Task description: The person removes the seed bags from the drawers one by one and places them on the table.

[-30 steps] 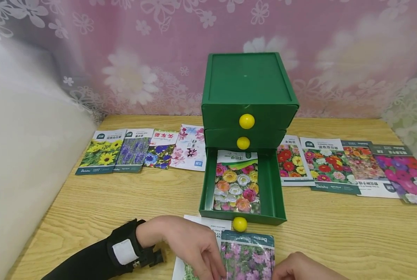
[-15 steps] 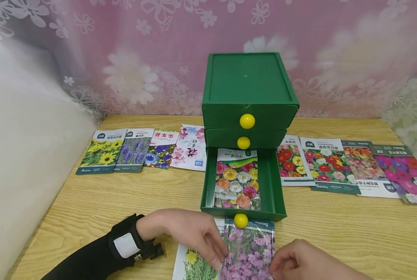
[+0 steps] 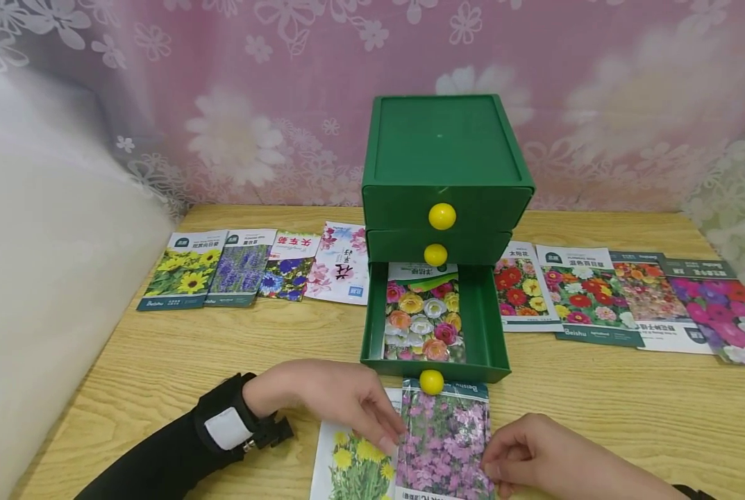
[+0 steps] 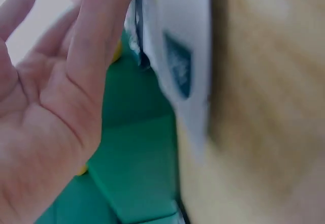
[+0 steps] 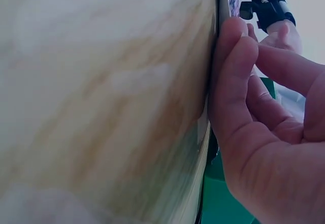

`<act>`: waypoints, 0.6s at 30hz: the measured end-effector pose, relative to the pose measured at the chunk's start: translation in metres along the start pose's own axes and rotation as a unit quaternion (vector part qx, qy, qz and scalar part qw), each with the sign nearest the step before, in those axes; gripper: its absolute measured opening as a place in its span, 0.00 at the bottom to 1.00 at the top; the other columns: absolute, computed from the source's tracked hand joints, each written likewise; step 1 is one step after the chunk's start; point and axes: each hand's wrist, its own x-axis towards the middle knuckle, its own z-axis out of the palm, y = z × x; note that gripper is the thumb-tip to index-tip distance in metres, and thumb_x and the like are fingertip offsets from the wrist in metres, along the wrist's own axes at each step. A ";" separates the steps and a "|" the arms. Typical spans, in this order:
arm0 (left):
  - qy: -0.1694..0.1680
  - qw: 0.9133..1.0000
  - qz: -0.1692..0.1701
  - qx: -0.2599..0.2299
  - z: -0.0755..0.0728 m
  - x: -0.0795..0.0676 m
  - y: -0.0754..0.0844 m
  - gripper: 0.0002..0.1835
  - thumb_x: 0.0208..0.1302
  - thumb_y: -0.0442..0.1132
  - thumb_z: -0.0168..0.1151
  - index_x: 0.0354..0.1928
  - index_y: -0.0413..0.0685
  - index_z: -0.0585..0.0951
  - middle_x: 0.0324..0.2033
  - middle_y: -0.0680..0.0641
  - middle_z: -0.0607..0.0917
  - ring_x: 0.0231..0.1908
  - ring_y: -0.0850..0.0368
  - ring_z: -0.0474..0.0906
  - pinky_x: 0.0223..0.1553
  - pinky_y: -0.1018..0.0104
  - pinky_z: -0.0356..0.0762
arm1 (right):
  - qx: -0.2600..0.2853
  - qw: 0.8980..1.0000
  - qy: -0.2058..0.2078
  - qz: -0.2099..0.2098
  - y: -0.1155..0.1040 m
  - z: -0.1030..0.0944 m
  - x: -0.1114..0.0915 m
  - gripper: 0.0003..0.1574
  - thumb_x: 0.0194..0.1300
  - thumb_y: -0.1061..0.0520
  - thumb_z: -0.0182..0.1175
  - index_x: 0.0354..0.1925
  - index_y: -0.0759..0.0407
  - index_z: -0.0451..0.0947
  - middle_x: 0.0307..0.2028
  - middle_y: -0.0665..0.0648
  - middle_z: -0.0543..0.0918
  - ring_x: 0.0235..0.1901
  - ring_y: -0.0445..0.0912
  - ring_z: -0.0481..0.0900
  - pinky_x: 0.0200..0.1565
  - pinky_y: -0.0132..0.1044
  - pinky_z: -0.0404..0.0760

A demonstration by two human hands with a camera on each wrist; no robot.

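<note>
A seed packet with pink-purple flowers [image 3: 445, 437] lies in front of the green drawer unit, its dark top edge under the bottom drawer's yellow knob [image 3: 431, 382]. My right hand [image 3: 531, 455] pinches its right edge; in the right wrist view the thumb and forefinger [image 5: 238, 51] meet there. At its left edge is my left hand [image 3: 353, 399], fingertips touching the border; the left wrist view shows these fingers nearly straight [image 4: 91, 31]. Partly beneath that hand lies a yellow dandelion packet [image 3: 353, 465]. Inside the pulled-out bottom drawer [image 3: 487, 333] rests a packet of mixed roundish blooms [image 3: 422, 319].
The green drawer unit [image 3: 444, 139] stands at the table's back, upper two drawers closed. Left of it lie several flower packets, including a sunflower one [image 3: 185, 271]; several more, such as a zinnia-like one [image 3: 587, 295], line the right. A pink floral curtain [image 3: 322, 90] hangs behind.
Both hands and the purple-flower packet have moved forward, toward the drawer unit. The bottom drawer has slid in a little, and more of the dandelion packet shows.
</note>
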 end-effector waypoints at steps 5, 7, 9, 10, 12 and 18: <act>-0.018 0.994 -0.008 0.106 -0.002 -0.008 0.008 0.20 0.73 0.45 0.59 0.62 0.45 0.81 0.59 0.54 0.81 0.53 0.71 0.78 0.53 0.74 0.74 | -0.006 1.000 -0.002 -0.009 0.000 0.000 0.000 0.11 0.74 0.61 0.56 0.43 0.59 0.86 0.32 0.49 0.84 0.30 0.38 0.77 0.34 0.30 0.78; -0.015 0.990 -0.010 0.142 -0.002 -0.010 0.011 0.22 0.73 0.47 0.59 0.63 0.46 0.79 0.59 0.56 0.81 0.54 0.71 0.77 0.52 0.75 0.74 | -0.009 1.000 -0.001 -0.008 0.000 0.000 0.000 0.11 0.74 0.61 0.56 0.42 0.58 0.86 0.31 0.49 0.83 0.30 0.38 0.77 0.34 0.30 0.78; -0.009 0.988 -0.018 0.151 -0.003 -0.011 0.013 0.23 0.73 0.48 0.59 0.64 0.46 0.79 0.59 0.57 0.81 0.54 0.70 0.77 0.53 0.74 0.73 | -0.010 1.000 -0.001 -0.008 0.001 0.000 0.000 0.11 0.74 0.61 0.56 0.42 0.58 0.86 0.30 0.49 0.83 0.29 0.37 0.77 0.33 0.30 0.78; -0.007 0.989 -0.020 0.150 -0.003 -0.012 0.014 0.23 0.73 0.48 0.59 0.64 0.46 0.79 0.58 0.58 0.81 0.54 0.70 0.77 0.53 0.74 0.73 | -0.009 1.000 -0.001 -0.009 0.001 0.000 0.000 0.11 0.75 0.61 0.55 0.42 0.58 0.85 0.30 0.49 0.83 0.29 0.37 0.77 0.33 0.30 0.77; -0.001 0.990 -0.026 0.140 -0.003 -0.013 0.014 0.22 0.73 0.48 0.59 0.64 0.47 0.79 0.58 0.58 0.81 0.55 0.71 0.76 0.54 0.73 0.73 | -0.013 1.000 -0.003 -0.015 0.001 0.001 0.000 0.11 0.75 0.60 0.55 0.43 0.58 0.85 0.30 0.48 0.83 0.29 0.37 0.77 0.32 0.30 0.77; 0.017 0.988 -0.040 0.146 -0.006 -0.014 0.013 0.21 0.73 0.48 0.59 0.62 0.49 0.81 0.57 0.59 0.82 0.52 0.72 0.77 0.53 0.73 0.73 | -0.046 0.998 0.000 -0.031 -0.001 0.000 -0.001 0.11 0.75 0.58 0.55 0.42 0.55 0.85 0.29 0.44 0.81 0.28 0.35 0.76 0.30 0.31 0.76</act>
